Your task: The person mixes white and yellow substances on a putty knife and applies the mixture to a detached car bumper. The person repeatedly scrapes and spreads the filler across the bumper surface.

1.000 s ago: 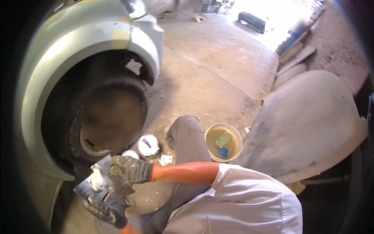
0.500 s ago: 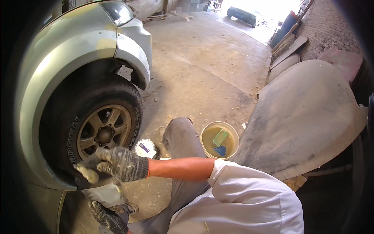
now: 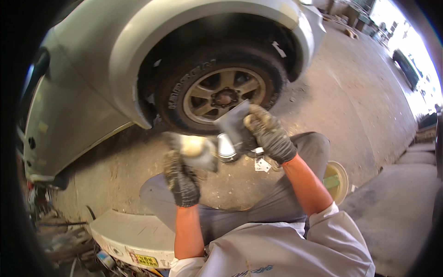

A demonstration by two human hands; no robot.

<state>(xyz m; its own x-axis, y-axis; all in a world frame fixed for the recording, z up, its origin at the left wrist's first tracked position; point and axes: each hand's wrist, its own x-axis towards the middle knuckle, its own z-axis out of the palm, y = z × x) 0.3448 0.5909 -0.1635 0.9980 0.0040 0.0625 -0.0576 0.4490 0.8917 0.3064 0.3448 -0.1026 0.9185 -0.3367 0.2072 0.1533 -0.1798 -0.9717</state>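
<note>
My left hand (image 3: pixel 181 181), in a dark knitted glove, grips a greyish flat putty board (image 3: pixel 206 161). A yellowish lump of putty (image 3: pixel 191 145) sits on the board, smeared by motion. In my right hand (image 3: pixel 272 136), gloved alike, is a dark flat putty spreader (image 3: pixel 234 124), its blade tilted up to the left. The two tools are a short way apart, in front of the car wheel (image 3: pixel 226 94). Beyond the wheel curves the pale fender (image 3: pixel 134 41), which neither hand touches. Behind the spreader a white tin (image 3: pixel 226 147) is partly hidden.
A round bucket (image 3: pixel 343 184) with a green block (image 3: pixel 331 181) in it stands beyond my right knee. A large grey panel (image 3: pixel 397 207) lies at the right. At lower left is a pale bumper-like part (image 3: pixel 134 231). A white card (image 3: pixel 262 165) lies near the tin.
The view has swung left, toward the wheel and car side. My right hand, earlier by the putty over the board, is now apart at the right; the lump lies on the board.
</note>
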